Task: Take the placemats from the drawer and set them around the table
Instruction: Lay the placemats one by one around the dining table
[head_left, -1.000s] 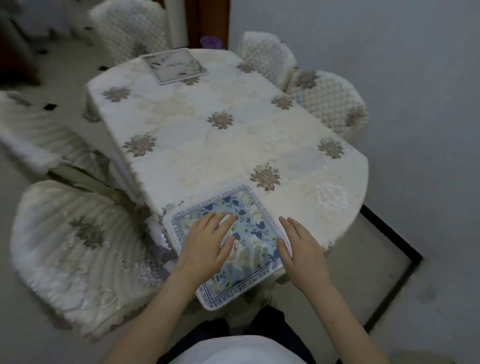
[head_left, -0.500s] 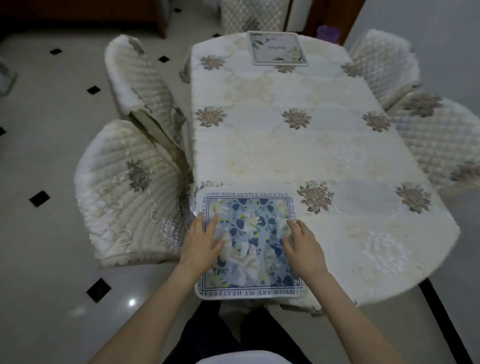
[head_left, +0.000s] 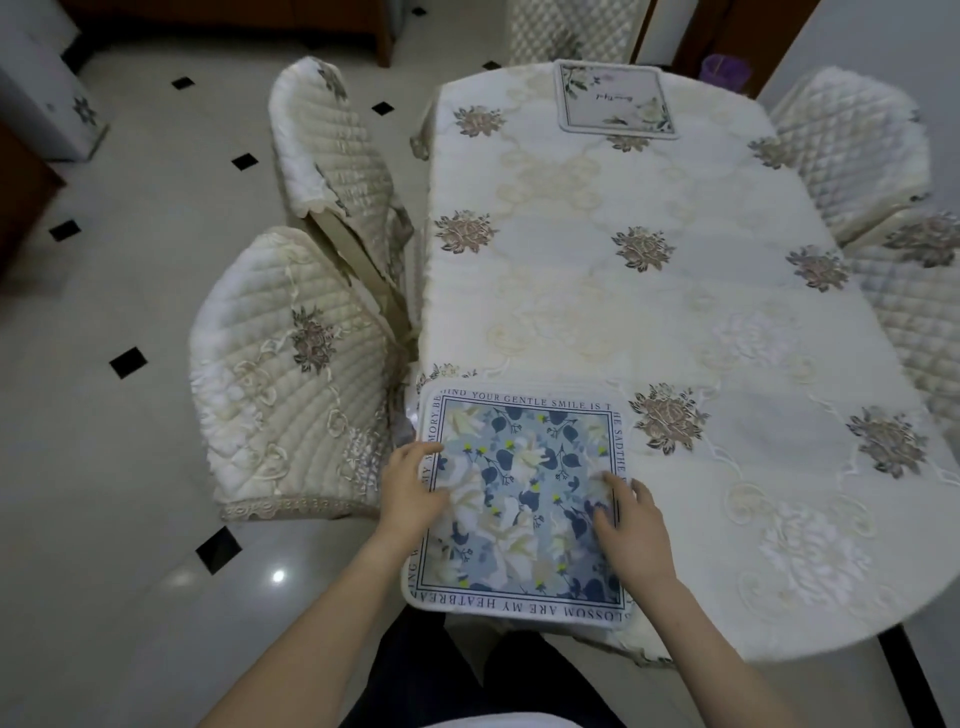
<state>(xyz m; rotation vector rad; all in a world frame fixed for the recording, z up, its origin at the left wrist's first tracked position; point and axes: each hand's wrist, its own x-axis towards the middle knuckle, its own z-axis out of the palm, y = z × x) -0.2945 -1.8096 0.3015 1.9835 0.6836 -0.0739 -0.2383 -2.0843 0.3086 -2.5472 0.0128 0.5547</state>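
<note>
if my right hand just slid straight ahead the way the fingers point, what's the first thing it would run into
Nothing raised, as far as I can tell. The right hand lies on the blue floral placemat, fingers aimed up-left. It would cross that mat, then bare tablecloth.

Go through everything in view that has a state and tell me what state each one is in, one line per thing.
blue placemat: flat at the table's near end, near edge overhanging it
far placemat: flat at the far end, untouched
left hand: fingers resting on the blue placemat's left edge
right hand: fingers resting on its right side
table: covered by an embroidered cloth
chairs: covered, pushed up to the table
</note>
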